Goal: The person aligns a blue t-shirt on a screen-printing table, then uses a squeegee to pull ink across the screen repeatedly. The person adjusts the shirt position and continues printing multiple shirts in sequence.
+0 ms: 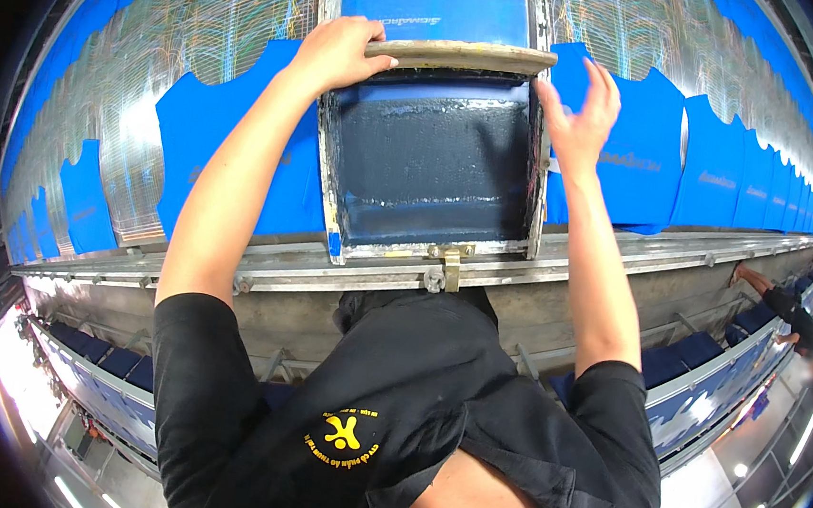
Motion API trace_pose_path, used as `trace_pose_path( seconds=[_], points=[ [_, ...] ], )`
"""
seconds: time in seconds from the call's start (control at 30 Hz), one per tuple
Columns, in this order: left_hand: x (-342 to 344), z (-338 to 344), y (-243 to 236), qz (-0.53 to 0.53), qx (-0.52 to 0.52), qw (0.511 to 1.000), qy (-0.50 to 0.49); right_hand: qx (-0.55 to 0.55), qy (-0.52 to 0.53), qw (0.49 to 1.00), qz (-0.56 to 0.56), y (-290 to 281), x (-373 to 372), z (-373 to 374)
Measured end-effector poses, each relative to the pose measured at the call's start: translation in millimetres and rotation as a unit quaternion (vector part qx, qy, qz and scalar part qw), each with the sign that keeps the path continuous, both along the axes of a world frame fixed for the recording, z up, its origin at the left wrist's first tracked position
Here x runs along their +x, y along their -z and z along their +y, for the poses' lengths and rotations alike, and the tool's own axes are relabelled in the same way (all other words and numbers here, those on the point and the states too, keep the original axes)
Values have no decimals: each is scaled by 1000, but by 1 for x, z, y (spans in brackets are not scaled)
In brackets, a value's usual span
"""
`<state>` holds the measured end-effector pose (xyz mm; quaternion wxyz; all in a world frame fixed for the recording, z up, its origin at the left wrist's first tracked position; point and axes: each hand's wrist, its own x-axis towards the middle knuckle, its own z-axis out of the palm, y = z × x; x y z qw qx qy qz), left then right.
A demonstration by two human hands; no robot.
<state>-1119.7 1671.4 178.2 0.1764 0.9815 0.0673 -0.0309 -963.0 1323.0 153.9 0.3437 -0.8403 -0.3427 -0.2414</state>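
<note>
Squeegee with a long, pale wooden handle (470, 57), lying crosswise over a rectangular, ink-stained printing frame (325, 166). The left hand (339, 53) pinches the handle's left end, thumb on the near side and fingers over the far side. The right hand (584, 115) is beside the other end, its fingers spread and the thumb standing apart (slightly blurred, so contact with the wood cannot be told). Nearer the body than both sets of fingers, a dark, wet-looking mesh panel (434, 151) fills the frame; beyond them shows a bright blue area with pale lettering (436, 3).

The step in hand appears to be a squeegee stroke over the mesh, at its far end. The next move probably calls for the right fingers to close on the free end, so that pressure stays even.

Surface and room: a shiny, silvery worktop (243, 26) extends to either side of the fingers. Flat, blue, shirt-shaped cloth pieces lie left of the left fingers (201, 138) and in a row right of the right fingers (628, 166). Nearer the body runs a long metal rail (348, 273); far to the right, a co-worker in dark clothing (793, 313) bends near another bench.
</note>
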Motion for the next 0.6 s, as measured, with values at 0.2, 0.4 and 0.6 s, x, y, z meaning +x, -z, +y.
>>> trace_pose_path(
  seconds=[0.2,0.4,0.6],
  points=[
    [-19,-23,21,-16,127,991,-31,-283,-202,935,62,-8,19,44],
    [-34,-49,24,-65,137,983,-103,-336,-93,937,7,12,-1,58],
    [-74,-88,42,-105,138,977,-121,-285,-94,954,-20,24,-39,22]
  ],
)
